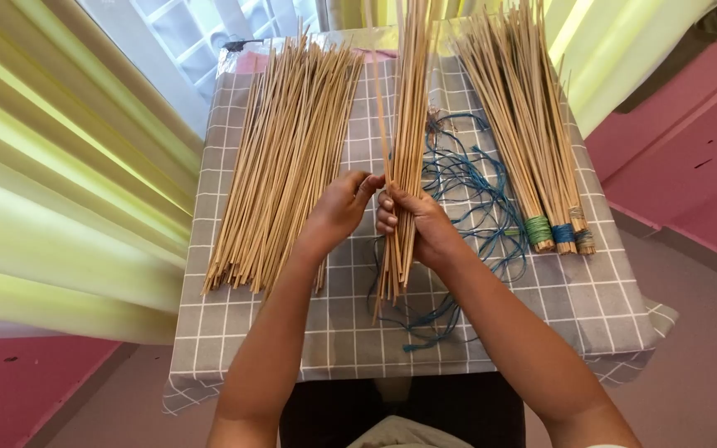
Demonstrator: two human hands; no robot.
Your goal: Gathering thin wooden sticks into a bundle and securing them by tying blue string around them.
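Wooden sticks gathered into a thin bundle (402, 158) stand at the table's centre, running toward twelve o'clock. The right hand (415, 222) is clenched around this bundle low down, while the left hand (339, 207) pinches a single stick (379, 99) beside it. At nine o'clock lies a loose pile of sticks (284, 158); at two o'clock, tied bundles (533, 149). Blue string (466, 191) sprawls over the grey checked cloth (541, 307).

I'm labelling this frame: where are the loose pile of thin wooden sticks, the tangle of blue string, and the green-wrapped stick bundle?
Loose pile of thin wooden sticks (288, 158), head view, mid-pile.
Tangle of blue string (470, 187), head view, loops.
Green-wrapped stick bundle (538, 230), head view, green binding.
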